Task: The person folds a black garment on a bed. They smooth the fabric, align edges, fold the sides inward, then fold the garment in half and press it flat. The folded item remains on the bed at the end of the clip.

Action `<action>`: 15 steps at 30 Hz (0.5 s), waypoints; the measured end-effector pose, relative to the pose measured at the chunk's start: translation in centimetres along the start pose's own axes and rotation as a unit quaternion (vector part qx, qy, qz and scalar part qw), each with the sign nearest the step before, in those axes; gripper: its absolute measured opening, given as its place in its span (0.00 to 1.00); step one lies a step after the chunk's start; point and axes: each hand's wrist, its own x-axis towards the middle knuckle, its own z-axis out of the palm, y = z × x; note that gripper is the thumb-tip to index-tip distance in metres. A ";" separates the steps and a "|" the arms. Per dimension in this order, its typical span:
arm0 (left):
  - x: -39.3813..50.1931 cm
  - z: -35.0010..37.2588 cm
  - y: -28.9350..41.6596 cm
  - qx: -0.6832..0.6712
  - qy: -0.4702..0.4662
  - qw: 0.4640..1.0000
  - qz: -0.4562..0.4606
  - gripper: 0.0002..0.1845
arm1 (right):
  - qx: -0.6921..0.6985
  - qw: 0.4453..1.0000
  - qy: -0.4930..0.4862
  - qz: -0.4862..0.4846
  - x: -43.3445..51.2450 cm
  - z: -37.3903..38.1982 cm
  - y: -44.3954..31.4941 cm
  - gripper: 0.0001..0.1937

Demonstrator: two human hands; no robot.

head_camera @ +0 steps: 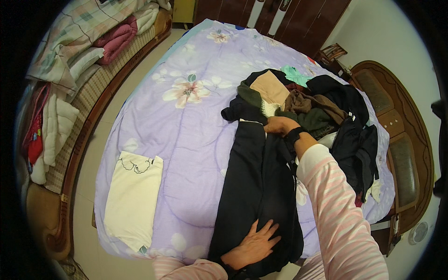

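A pair of black trousers [241, 182] lies lengthwise before me on the bed, its two legs side by side and its near end at the bed's front edge. My left hand [252, 245] rests flat on the near part of the trousers, fingers spread. At their far end, my right hand [280, 126] is closed on the black cloth; its fingertips are partly hidden. Just past it lies a heap of clothes, with a folded beige garment [269, 85], a brown garment [315, 105] and a dark green garment [316, 120].
A folded cream shirt [134, 199] with a line drawing lies at the left on the lilac floral quilt [196, 140]. More black clothing [355, 154] is at the right, by the wooden headboard [388, 115]. Beyond the floor strip stands a wooden sofa [101, 101] piled with bedding.
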 end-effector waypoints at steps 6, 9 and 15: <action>0.2 -0.4 -0.1 0.009 -0.025 1.000 -0.005 0.27 | -0.115 0.993 0.009 -0.025 3.6 1.6 -0.8 0.23; 0.2 -0.4 -0.2 0.001 -0.031 1.000 -0.004 0.26 | 0.070 0.997 0.001 0.025 2.9 0.3 0.5 0.20; 0.0 -0.5 -0.1 0.003 -0.018 1.000 0.003 0.26 | 0.424 0.885 0.176 0.072 -0.3 -5.3 3.7 0.11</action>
